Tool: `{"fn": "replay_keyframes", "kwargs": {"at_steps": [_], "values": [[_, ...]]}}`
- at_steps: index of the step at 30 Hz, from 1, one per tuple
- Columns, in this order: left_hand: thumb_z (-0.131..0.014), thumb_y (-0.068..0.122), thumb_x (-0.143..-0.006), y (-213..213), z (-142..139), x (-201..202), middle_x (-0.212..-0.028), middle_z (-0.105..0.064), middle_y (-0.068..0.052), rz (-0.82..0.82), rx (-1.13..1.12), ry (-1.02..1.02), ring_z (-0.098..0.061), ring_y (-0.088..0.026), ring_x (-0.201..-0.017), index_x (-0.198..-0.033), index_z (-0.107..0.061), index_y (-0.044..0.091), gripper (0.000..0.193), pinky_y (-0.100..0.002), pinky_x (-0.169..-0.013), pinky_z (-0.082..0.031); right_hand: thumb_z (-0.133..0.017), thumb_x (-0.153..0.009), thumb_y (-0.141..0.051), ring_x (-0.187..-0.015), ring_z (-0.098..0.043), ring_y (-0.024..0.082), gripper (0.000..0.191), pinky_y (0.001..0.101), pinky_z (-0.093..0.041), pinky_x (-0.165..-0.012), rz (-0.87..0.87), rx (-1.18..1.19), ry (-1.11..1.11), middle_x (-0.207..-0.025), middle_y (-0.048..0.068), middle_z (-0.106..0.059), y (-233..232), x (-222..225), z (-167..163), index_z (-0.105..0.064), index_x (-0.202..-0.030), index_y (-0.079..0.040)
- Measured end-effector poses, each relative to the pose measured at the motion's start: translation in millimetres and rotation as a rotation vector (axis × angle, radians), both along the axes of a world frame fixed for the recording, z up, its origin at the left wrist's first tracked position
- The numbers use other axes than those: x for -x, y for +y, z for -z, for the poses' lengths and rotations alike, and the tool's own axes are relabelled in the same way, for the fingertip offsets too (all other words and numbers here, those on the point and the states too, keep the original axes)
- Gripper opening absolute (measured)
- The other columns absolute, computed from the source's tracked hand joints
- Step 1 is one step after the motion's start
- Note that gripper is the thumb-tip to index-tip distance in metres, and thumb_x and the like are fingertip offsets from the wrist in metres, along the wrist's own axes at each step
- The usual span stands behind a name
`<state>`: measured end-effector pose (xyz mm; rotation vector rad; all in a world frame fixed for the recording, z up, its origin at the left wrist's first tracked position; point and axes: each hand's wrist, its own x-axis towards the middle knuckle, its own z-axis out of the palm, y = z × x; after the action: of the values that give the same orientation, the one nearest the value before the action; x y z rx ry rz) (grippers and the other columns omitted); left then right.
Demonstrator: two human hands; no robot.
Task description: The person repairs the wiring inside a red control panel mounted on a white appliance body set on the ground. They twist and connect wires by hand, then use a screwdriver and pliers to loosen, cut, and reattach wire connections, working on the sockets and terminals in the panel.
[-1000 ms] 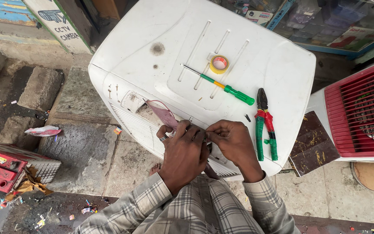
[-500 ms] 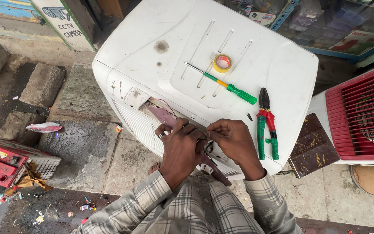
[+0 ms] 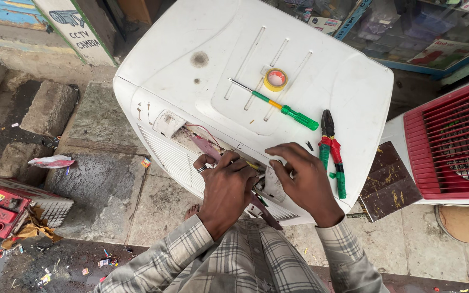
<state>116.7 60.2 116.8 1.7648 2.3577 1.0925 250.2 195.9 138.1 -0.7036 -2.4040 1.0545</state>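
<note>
A white air cooler stands in front of me, seen from above. My left hand is closed on thin wires and a small part at the cooler's front panel, beside a maroon strip and a red wire. My right hand rests with spread fingers on the cooler's front edge, touching a white piece of the panel. On the cooler's top lie a green-handled screwdriver, a roll of yellow tape and red-and-green pliers.
A second cooler with a red grille stands at the right, a dark brown tile beside it. A red and grey box sits at the lower left. Stone blocks lie on the paved ground. A glass display case stands behind.
My right hand has let go of the wires and moved right onto the cooler's front edge, fingers spread. My left hand stays closed on the wires. The camera has moved closer.
</note>
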Motion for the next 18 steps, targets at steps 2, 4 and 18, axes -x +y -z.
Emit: {"fn": "replay_keyframes", "kwargs": {"at_steps": [2,4,18], "values": [[-0.077,0.012,-0.072,-1.5,0.6,1.2,-0.092,-0.074,0.005,0.006,-0.015,-0.009,-0.06,-0.018,-0.106,-0.083,-0.076,0.013,0.011,-0.058,-0.093,-0.03,-0.068,-0.086,0.002,-0.071,-0.07,0.014,0.028,0.0274,-0.054,-0.061,-0.13,-0.331,0.064,-0.11,0.006,-0.071,-1.4,-7.5,-2.0,-0.076,-0.111,-0.008],[-0.077,0.01,-0.069,-2.3,1.0,1.6,-0.09,-0.074,0.004,0.014,0.01,-0.004,-0.061,-0.019,-0.105,-0.081,-0.077,0.013,0.013,-0.061,-0.092,-0.029,-0.074,-0.081,-0.001,-0.065,-0.069,0.016,0.029,0.0302,-0.054,-0.057,-0.201,-0.431,-0.012,-0.109,0.004,-0.073,-1.4,-9.3,1.6,-0.08,-0.106,-0.012],[-0.075,0.01,-0.071,-6.9,-5.3,-0.8,-0.089,-0.07,0.003,0.092,0.048,0.091,-0.06,-0.018,-0.108,-0.081,-0.072,0.012,0.01,-0.062,-0.092,-0.028,-0.07,-0.088,-0.008,-0.05,-0.04,0.01,0.015,0.0272,-0.032,-0.045,-0.039,0.75,-0.169,-0.068,0.004,-0.055,12.5,-0.9,47.3,-0.067,-0.08,0.003]]}}
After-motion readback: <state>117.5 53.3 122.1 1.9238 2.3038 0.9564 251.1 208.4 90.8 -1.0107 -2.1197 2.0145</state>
